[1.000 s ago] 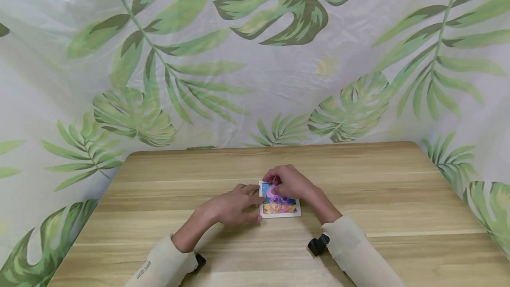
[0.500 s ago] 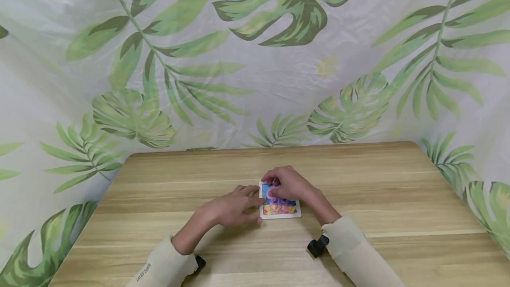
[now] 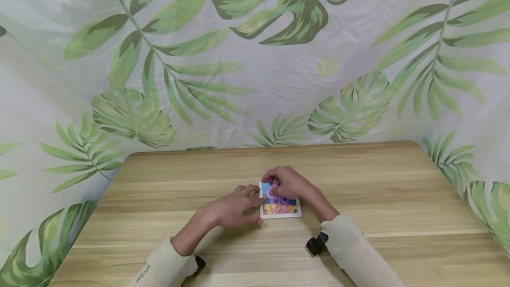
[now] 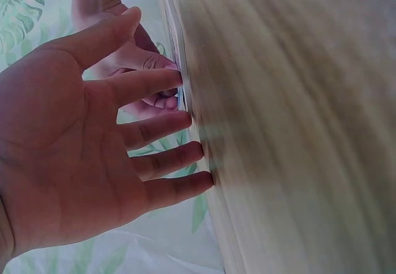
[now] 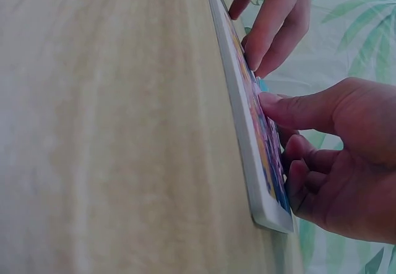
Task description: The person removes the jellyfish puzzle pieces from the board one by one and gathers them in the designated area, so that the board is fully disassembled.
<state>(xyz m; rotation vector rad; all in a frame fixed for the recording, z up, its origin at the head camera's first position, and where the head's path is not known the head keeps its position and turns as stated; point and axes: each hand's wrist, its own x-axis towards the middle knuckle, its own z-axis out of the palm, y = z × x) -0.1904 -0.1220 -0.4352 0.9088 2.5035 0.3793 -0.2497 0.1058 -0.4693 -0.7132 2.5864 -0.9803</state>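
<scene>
A small flat picture puzzle [image 3: 280, 208] with a white frame lies on the wooden table, showing a pink sea creature over a blue and yellow scene. Fingers of my left hand [image 3: 235, 207] are spread and fairly straight; the index fingertip touches the puzzle's left edge. Over its upper part, my right hand [image 3: 291, 183] has curled fingers, with the thumb [image 5: 278, 108] low on the picture. A teal sliver [image 5: 263, 86], apparently a puzzle piece, stands slightly proud beside that thumb. The right index fingertip is mostly hidden behind the thumb.
The wooden table [image 3: 159, 176] has a rounded far edge. A leaf-patterned cloth [image 3: 255, 79] hangs behind it and along both sides. Black wrist cameras [image 3: 316, 245] sit under the beige sleeves [image 3: 354, 242].
Both hands stay almost where they were around the puzzle. The right fingers shift only very slightly on the picture's upper part.
</scene>
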